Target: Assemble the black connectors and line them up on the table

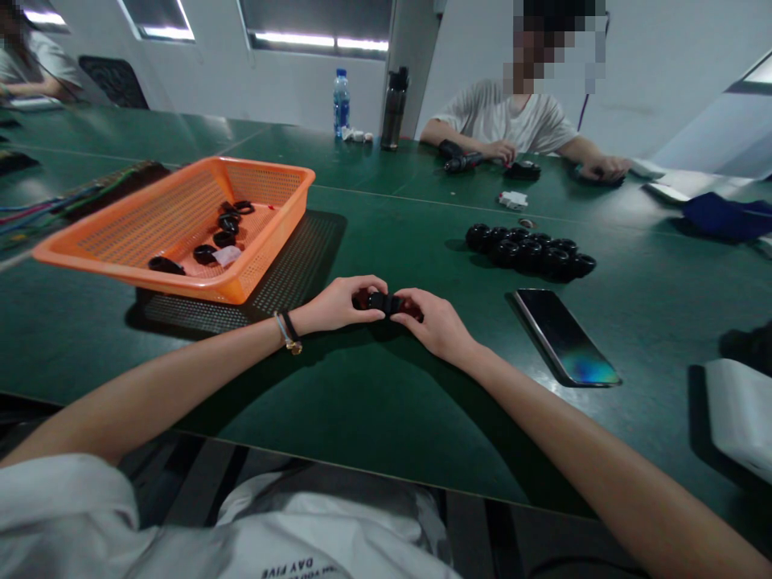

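Observation:
Between my two hands is a small black part, just above the green table. My left hand pinches its left side between thumb and fingers. From the other side my right hand closes on it the same way. The fingers cover much of the part, so its exact kind is hard to tell. To the left stands an orange perforated basket with several black ring-like parts and a pale scrap inside. A cluster of round black parts sits on the table to the right.
A phone lies right of my hands, with a white object beyond it. A bottle and a dark tumbler stand at the back. Across the table sits a co-worker near a power drill.

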`<state>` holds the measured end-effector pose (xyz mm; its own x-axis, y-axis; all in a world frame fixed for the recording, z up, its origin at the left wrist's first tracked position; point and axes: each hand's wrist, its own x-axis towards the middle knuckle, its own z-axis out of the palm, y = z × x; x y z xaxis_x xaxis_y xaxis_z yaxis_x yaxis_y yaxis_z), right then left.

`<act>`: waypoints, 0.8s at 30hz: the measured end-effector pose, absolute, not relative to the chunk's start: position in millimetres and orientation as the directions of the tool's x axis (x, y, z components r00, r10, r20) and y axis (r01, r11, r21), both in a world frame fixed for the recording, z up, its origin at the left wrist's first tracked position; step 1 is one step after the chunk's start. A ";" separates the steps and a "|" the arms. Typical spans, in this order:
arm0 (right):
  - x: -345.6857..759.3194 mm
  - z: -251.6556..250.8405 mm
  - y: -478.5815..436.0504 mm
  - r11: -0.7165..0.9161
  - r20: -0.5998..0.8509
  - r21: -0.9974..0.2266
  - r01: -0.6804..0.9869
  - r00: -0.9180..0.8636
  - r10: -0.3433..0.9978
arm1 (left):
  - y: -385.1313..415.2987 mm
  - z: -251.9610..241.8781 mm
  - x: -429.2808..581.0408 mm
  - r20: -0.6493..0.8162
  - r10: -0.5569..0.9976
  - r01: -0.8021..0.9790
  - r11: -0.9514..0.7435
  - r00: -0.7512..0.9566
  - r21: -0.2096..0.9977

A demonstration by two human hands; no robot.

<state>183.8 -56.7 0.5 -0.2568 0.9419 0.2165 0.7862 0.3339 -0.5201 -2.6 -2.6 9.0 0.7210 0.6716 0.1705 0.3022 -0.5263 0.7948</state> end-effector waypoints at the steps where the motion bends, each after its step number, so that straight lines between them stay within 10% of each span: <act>1: 184.0 0.1 -56.6 0.337 0.219 -0.523 0.783 -0.258 0.941 | -2.6 9.1 -2.6 0.171 0.671 0.302 -0.527 0.722 0.795; 24: 185.6 -3.5 -55.1 0.364 0.244 -0.476 0.801 -0.278 0.929 | -1.1 5.8 -3.7 0.180 0.661 0.299 -0.544 0.729 0.784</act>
<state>185.6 -55.1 -3.5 -0.2777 0.9293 0.2435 0.8007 0.3640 -0.4758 -3.7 -1.1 5.8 0.7288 0.6606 0.1800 0.2995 -0.5439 0.7839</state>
